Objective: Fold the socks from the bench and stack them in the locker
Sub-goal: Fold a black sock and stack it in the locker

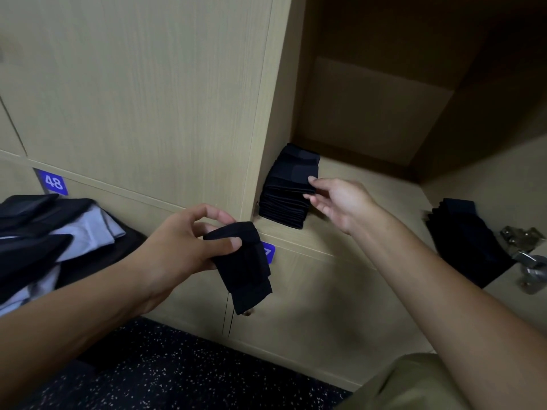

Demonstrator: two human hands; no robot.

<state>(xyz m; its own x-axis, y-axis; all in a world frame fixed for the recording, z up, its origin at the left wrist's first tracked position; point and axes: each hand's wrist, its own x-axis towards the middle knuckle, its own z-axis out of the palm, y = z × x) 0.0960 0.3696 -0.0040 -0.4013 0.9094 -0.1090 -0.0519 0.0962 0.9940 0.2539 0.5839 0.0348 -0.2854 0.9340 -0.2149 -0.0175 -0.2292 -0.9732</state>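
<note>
We hold a folded black sock (241,261) in our left hand (189,241), out in front of the closed locker doors and just short of the open locker (370,202), with the thumb pressed across its upper fold and the fingers curled behind it. It is soft, light knit that we judge will spring open if the pinch eases, so the place to hold it is across the fold near the top, as now, where all the layers are caught together; the lower end hangs limp and two loose threads trail below it. Our right hand (337,199) reaches into the locker with fingers loosely extended, the fingertips touching the right edge of the top sock of the tall stack (288,187) that stands against the left wall of the compartment; it grips nothing that we can see, and seems to steady or square the pile. Such a high, soft stack will likely lean under a careless push, so the next sock wants laying flat from above. A second, lower stack (467,241) sits well apart at the right, near a metal hinge (522,241). Our left forearm crosses low from the near left, the right from the near right. Unfolded dark and pale socks (59,232) lie heaped at the far left.
</note>
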